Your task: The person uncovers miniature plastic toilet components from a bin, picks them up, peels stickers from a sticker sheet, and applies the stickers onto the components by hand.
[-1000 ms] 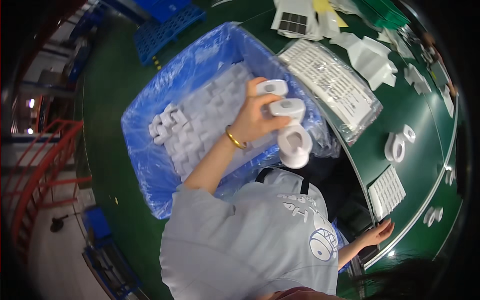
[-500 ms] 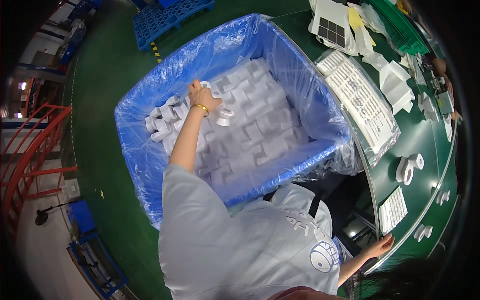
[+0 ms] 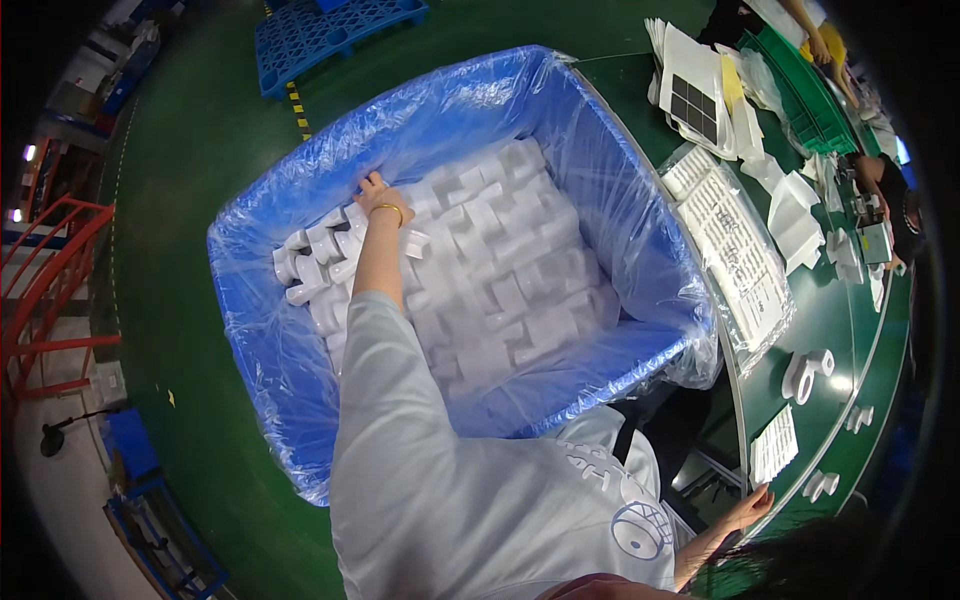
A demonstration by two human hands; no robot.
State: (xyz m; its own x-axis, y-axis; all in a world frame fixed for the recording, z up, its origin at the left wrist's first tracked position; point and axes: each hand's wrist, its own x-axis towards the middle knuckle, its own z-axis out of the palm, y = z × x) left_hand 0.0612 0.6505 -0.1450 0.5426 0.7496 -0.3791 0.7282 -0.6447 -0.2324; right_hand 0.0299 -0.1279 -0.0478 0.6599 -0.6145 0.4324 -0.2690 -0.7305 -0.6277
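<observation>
My left hand (image 3: 384, 197), with a gold bangle at the wrist, reaches palm down into a large blue bin (image 3: 250, 330) lined with clear plastic film. Its fingers bend down over a white fitting, mostly hidden beneath the hand, near the bin's far left wall. White plastic fittings (image 3: 525, 290) lie in close, interlocking rows in the bin. One loose fitting (image 3: 416, 243) rests on top, just right of my wrist. My right hand (image 3: 748, 508) is low at the right by the green table's edge, its fingers loosely stretched beside a small label sheet (image 3: 774, 446), apparently holding nothing.
On the green table (image 3: 835, 330) lie a bagged stack of label sheets (image 3: 735, 260), white papers (image 3: 700, 90), several white fittings (image 3: 803, 375) and a green crate (image 3: 800, 90). Another person's arm (image 3: 812, 35) shows at the far right. A blue pallet (image 3: 335, 38) stands beyond the bin.
My left hand has shifted left toward the bin's far left wall, and the white ring seen by its fingers is now hidden. My right hand stays by the table edge. The view has shifted slightly.
</observation>
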